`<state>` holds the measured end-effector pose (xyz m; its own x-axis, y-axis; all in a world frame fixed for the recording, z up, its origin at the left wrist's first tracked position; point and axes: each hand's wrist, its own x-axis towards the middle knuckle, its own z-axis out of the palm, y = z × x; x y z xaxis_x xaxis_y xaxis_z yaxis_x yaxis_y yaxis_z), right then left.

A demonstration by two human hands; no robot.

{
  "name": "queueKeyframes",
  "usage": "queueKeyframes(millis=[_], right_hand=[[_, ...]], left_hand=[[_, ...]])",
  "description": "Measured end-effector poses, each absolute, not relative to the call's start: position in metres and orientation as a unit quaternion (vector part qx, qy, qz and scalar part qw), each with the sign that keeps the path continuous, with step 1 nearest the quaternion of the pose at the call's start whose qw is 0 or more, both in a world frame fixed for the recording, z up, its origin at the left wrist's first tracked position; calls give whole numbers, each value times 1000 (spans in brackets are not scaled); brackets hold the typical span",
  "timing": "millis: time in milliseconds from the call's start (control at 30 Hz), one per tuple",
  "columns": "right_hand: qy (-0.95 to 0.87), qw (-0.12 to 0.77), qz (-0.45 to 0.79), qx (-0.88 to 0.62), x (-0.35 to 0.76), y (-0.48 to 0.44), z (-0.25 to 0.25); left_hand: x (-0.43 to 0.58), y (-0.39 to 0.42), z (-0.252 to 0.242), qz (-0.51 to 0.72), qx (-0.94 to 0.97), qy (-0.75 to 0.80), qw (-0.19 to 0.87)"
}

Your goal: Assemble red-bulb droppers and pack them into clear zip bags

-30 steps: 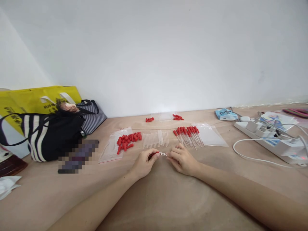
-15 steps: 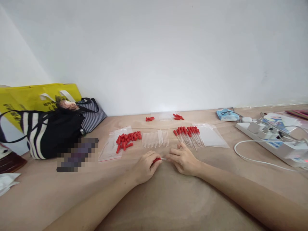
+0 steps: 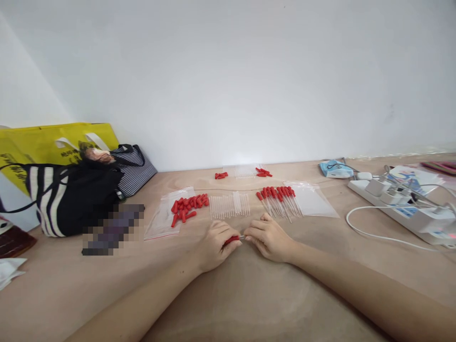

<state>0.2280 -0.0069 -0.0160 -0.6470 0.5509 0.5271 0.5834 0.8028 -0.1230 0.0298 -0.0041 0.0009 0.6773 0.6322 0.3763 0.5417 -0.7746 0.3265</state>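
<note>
My left hand (image 3: 216, 246) is closed around a red rubber dropper bulb (image 3: 232, 240). Facing it, my right hand (image 3: 269, 238) pinches a thin clear dropper tube (image 3: 242, 237), a short piece of which shows at the mouth of the bulb; the rest is hidden by my fingers. Beyond my left hand, loose red bulbs (image 3: 188, 204) lie heaped on a clear zip bag (image 3: 156, 228). A row of bare clear tubes (image 3: 230, 205) lies in the middle. Past my right hand are several droppers with red bulbs on their tubes (image 3: 280, 197), beside another clear bag (image 3: 317, 202).
More red bulbs (image 3: 263, 172) and tubes (image 3: 244, 172) lie by the wall. To the left stand a black bag (image 3: 81, 199), a yellow bag (image 3: 42, 142) and a blurred dark object (image 3: 116, 230). At right are a power strip (image 3: 399, 209), its cable and a blue mask (image 3: 335, 169).
My hands have come slightly closer together, and less of the tube shows between them. The right fingers are more bunched. The piles look the same.
</note>
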Motion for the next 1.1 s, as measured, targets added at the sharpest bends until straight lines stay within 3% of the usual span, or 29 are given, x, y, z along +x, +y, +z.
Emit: queueKeyframes(millis=[433, 667, 867, 1100], right_hand=[[-891, 294, -108, -328, 233, -12, -14], [-721, 385, -74, -571, 249, 17, -14], [-610, 336, -17, -718, 264, 50, -5], [-604, 278, -12, -747, 255, 62, -5]], left_hand=[[22, 0, -1, 225, 893, 380, 81], [18, 0, 3, 270, 835, 464, 120], [20, 3, 1, 236, 858, 436, 135], [20, 3, 3, 222, 861, 436, 140]])
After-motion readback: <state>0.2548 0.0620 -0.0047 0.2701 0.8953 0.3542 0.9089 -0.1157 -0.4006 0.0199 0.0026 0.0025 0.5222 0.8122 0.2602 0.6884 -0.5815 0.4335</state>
